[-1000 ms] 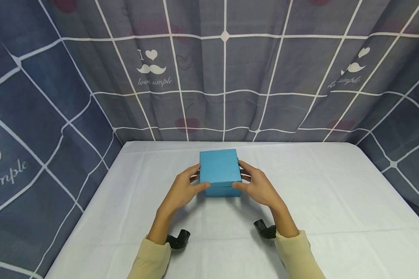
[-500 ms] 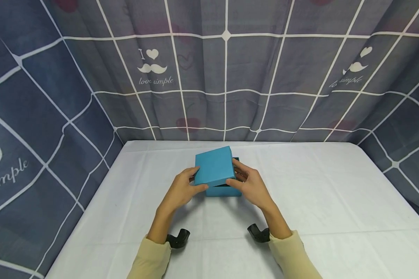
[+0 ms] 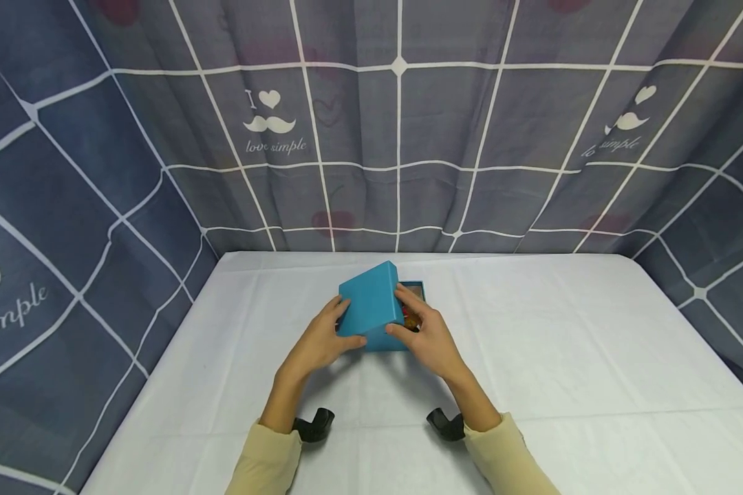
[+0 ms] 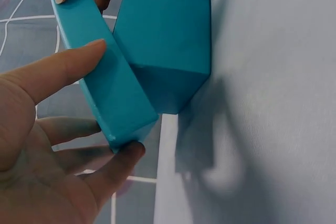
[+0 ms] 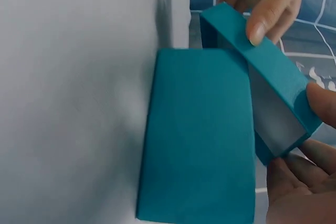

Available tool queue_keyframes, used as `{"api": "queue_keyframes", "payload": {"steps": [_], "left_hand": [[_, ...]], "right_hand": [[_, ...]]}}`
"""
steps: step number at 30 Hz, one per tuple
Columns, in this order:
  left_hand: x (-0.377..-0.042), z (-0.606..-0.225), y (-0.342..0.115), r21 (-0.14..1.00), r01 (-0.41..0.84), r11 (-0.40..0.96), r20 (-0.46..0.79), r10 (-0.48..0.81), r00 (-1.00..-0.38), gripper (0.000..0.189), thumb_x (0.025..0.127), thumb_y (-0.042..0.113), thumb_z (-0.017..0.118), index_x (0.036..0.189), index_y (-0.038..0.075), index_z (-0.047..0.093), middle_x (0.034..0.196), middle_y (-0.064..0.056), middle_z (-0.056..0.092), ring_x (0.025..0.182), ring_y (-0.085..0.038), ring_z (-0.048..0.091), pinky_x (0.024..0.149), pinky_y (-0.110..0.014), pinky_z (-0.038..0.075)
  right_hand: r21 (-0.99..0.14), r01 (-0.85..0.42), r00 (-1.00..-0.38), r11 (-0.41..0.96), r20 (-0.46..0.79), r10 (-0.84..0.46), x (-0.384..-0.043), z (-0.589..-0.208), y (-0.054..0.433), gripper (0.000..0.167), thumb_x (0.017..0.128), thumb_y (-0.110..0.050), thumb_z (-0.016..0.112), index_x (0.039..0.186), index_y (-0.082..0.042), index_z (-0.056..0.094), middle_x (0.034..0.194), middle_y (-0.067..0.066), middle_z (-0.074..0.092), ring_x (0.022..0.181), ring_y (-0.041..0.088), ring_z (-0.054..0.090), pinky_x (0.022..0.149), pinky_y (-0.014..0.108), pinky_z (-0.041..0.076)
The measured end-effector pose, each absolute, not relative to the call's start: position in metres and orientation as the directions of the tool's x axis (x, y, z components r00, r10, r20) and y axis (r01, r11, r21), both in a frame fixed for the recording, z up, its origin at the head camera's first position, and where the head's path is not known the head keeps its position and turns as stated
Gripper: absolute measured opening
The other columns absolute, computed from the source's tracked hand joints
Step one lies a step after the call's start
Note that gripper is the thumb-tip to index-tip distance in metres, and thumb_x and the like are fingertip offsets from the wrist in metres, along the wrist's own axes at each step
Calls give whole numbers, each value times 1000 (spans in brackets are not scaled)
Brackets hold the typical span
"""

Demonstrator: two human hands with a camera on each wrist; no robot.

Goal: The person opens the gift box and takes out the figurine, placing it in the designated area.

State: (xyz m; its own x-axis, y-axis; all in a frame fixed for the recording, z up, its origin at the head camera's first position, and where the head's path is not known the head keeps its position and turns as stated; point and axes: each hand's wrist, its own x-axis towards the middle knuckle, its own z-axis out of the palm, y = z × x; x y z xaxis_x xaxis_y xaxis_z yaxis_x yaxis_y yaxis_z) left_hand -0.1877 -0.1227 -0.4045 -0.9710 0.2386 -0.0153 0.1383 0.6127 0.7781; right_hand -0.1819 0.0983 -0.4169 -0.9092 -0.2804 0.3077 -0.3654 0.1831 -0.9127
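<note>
left hand [image 3: 320, 339] + right hand [image 3: 432, 338]: both pinching tilted blue lid [image 3: 368, 299], mid-frame | probably light, stiff card, smooth, dentable | best hold: opposite side walls, low squeeze

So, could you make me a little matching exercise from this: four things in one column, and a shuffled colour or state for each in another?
Things
1. lid
2. box base
3. tablecloth
4. curtain

Colours and states
A. plain white
B. tilted, held by the left hand and the right hand
C. grey, with white grid lines
D. partly uncovered, some of its inside showing

Right pairs: 1-B, 2-D, 3-A, 4-C
</note>
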Motion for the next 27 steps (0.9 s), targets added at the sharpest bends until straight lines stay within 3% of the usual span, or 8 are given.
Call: {"api": "queue_keyframes", "payload": {"steps": [6,13,22,27], "left_hand": [[-189,-407,-130,776,141,615,-33,263,-964,86,87,23,78,152,-5,30,158,-26,20,143,-44,23,109,-59,28],[-192,-412,-140,794,142,592,-67,317,-946,93,85,22,80,153,-7,24,155,-27,25,139,-44,31,107,-60,31],[-192,-413,-152,823,104,558,-107,333,-937,92,85,19,80,153,-8,24,155,-27,27,139,-45,31,106,-61,32],[-192,-415,-158,836,83,543,-125,335,-934,91,86,21,79,153,-7,25,153,-27,31,134,-47,38,103,-59,37]], "right_hand": [[-872,-413,-902,263,352,-249,-175,-423,83,62,92,-11,71,147,1,44,157,9,34,143,30,31,106,50,38],[-857,-424,-900,292,362,-244,-168,-426,67,59,94,-13,69,146,1,45,157,8,34,144,29,30,107,52,36],[-847,-435,-891,306,358,-278,-168,-429,60,56,97,-18,66,146,1,46,156,6,35,143,28,31,108,50,36],[-838,-442,-888,319,360,-286,-170,-426,56,56,96,-17,67,145,-1,47,156,6,36,143,27,32,108,48,37]]}}
